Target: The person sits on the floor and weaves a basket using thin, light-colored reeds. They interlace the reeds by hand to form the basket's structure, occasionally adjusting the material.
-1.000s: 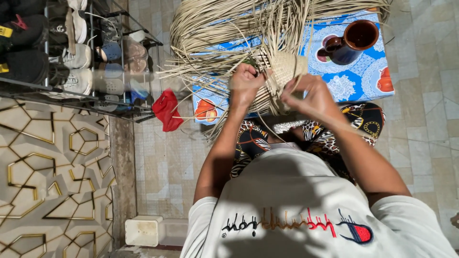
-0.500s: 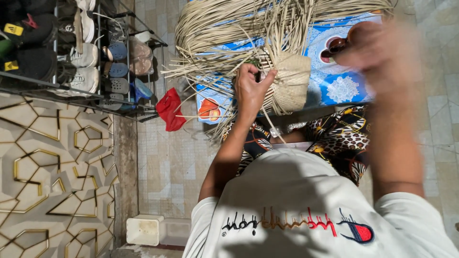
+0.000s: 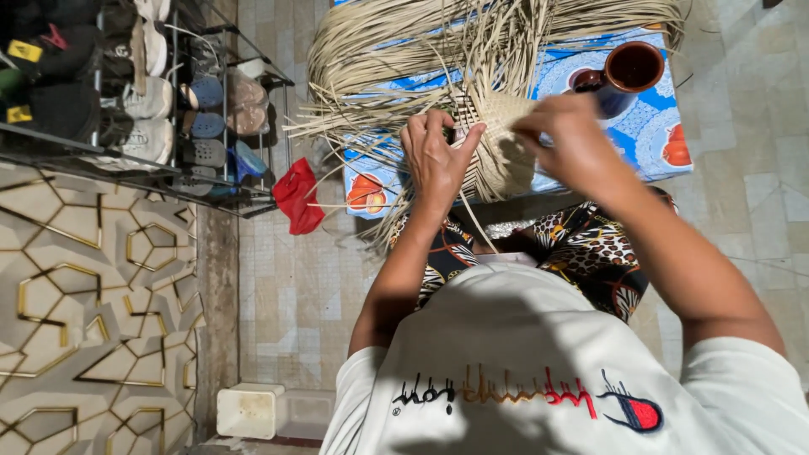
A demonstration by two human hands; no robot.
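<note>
Both the left hand (image 3: 438,160) and right hand (image 3: 569,139) pinch strips of the woven mat (image 3: 504,139); the brown cup (image 3: 628,72) stands nearby.

this looks like a home, likely an entry or hall used for handcraft. the tiled floor (image 3: 286,295) is pale and worn, and a metal shoe rack (image 3: 126,93) stands by the wall, filled with sandals and sneakers. a wall panel (image 3: 93,303) with gold geometric lines runs beside it. a blue patterned mat (image 3: 657,126) lies on the floor, bearing a brown clay cup (image 3: 634,67) and a heap of dried weaving strips (image 3: 404,42). a red bag (image 3: 299,195) and a small white box (image 3: 249,410) sit on the tiles.
</note>
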